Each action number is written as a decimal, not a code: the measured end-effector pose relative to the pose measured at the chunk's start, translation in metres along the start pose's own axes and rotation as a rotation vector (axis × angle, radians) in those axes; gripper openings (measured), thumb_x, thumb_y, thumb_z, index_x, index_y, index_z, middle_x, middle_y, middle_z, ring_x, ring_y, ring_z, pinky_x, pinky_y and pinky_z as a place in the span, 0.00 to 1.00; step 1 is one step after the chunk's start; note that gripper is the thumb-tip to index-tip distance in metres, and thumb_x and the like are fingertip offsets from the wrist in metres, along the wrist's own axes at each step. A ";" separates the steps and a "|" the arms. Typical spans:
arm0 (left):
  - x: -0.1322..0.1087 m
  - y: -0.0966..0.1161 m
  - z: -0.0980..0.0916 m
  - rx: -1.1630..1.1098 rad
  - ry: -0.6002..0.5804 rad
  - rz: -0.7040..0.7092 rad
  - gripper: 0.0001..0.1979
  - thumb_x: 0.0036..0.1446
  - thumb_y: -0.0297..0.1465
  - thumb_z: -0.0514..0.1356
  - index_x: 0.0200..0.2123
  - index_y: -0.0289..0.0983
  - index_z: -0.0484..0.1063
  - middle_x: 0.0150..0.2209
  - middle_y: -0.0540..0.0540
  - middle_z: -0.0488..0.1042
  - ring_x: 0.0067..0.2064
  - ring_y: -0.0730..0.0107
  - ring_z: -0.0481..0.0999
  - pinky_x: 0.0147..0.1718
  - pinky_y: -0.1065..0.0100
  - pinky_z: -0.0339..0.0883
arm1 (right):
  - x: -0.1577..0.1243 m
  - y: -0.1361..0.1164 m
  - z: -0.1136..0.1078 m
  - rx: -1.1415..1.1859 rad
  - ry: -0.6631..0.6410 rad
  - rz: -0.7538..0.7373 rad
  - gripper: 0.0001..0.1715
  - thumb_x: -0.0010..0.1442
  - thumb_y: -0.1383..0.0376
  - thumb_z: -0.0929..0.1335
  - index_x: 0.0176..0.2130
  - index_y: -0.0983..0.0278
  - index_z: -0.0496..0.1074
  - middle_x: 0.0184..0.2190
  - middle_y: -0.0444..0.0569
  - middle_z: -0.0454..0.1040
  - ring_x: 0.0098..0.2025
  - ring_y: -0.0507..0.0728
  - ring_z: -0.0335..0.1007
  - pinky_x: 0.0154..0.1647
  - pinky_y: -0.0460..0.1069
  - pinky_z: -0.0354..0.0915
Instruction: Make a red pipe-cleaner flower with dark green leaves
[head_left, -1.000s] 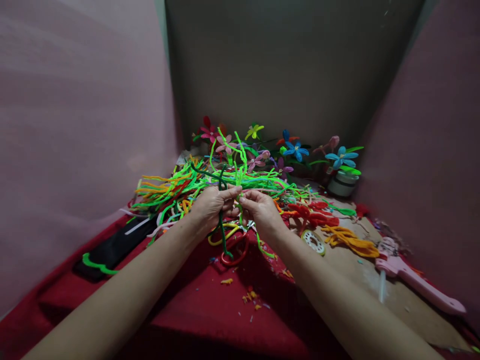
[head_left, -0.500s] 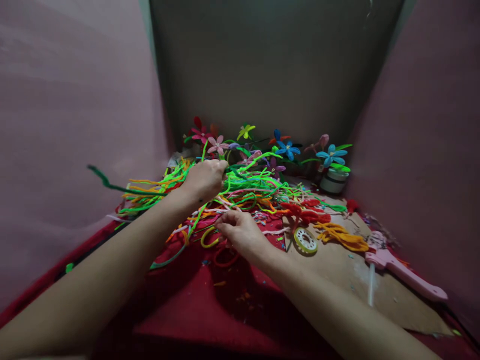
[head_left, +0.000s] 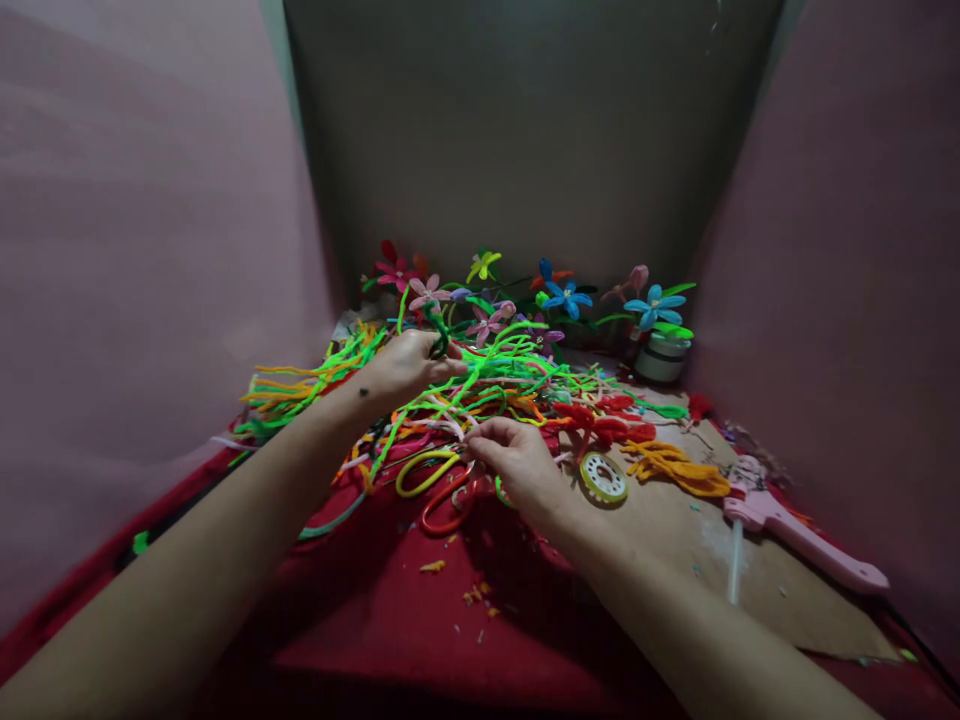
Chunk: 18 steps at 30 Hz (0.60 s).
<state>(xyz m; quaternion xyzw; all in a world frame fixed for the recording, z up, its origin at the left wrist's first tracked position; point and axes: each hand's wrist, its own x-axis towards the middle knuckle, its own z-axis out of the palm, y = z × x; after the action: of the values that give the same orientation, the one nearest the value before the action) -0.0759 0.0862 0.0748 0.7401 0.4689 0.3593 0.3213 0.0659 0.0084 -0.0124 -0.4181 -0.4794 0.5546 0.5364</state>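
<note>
A dark green pipe cleaner (head_left: 438, 345) is bent in a loop at the fingers of my left hand (head_left: 409, 365), which holds it over a heap of bright green pipe cleaners (head_left: 499, 365). My right hand (head_left: 517, 460) is lower and to the right, thumb and forefinger pinched together. What they pinch, if anything, is too small to make out. Just below its fingertips lie a red handle loop (head_left: 446, 505) and a yellow handle loop (head_left: 424, 475), which look like scissors handles; the blades are hidden.
Pipe-cleaner flowers, such as a blue one (head_left: 654, 307), stand along the back. A roll of yellow tape (head_left: 603, 479), orange pipe cleaners (head_left: 679, 468) and a pink glue gun (head_left: 802, 535) lie on cardboard (head_left: 780, 610) at right. Orange scraps dot the red cloth (head_left: 390, 620).
The dark green pipe cleaner, which trailed long to the left, is now gathered in a loop at my left fingers. My right hand has shifted slightly right, showing more of the handle loops.
</note>
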 end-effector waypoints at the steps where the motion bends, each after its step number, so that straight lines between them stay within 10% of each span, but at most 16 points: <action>1: -0.003 0.004 0.005 -0.221 -0.072 -0.049 0.08 0.43 0.32 0.66 0.25 0.34 0.73 0.15 0.54 0.61 0.14 0.82 0.52 0.14 0.75 0.43 | 0.000 -0.002 -0.002 0.025 0.032 -0.021 0.04 0.46 0.66 0.68 0.26 0.67 0.70 0.20 0.42 0.71 0.19 0.47 0.63 0.20 0.43 0.57; 7: -0.007 0.013 0.036 -0.873 -0.208 -0.209 0.11 0.57 0.31 0.56 0.28 0.29 0.70 0.21 0.51 0.64 0.13 0.86 0.51 0.11 0.78 0.47 | -0.002 -0.013 -0.007 0.219 -0.085 -0.069 0.17 0.48 0.61 0.71 0.39 0.65 0.72 0.33 0.47 0.76 0.33 0.51 0.71 0.32 0.44 0.63; 11: -0.004 0.014 0.054 -0.972 -0.056 -0.213 0.14 0.60 0.34 0.53 0.26 0.30 0.68 0.19 0.52 0.62 0.13 0.85 0.52 0.10 0.78 0.48 | -0.005 -0.008 -0.003 0.360 -0.333 -0.026 0.15 0.51 0.58 0.70 0.36 0.66 0.72 0.27 0.44 0.75 0.27 0.50 0.70 0.32 0.46 0.64; 18: 0.002 0.002 0.063 -0.838 0.141 -0.120 0.16 0.58 0.38 0.55 0.26 0.30 0.68 0.20 0.52 0.64 0.14 0.85 0.57 0.13 0.77 0.54 | -0.008 -0.005 -0.001 0.428 -0.390 0.122 0.15 0.49 0.58 0.71 0.29 0.67 0.66 0.18 0.42 0.70 0.19 0.49 0.67 0.24 0.46 0.66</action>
<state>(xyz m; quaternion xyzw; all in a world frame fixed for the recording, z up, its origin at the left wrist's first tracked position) -0.0216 0.0782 0.0430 0.4907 0.3455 0.5490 0.5817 0.0690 0.0007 -0.0079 -0.2090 -0.4194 0.7444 0.4757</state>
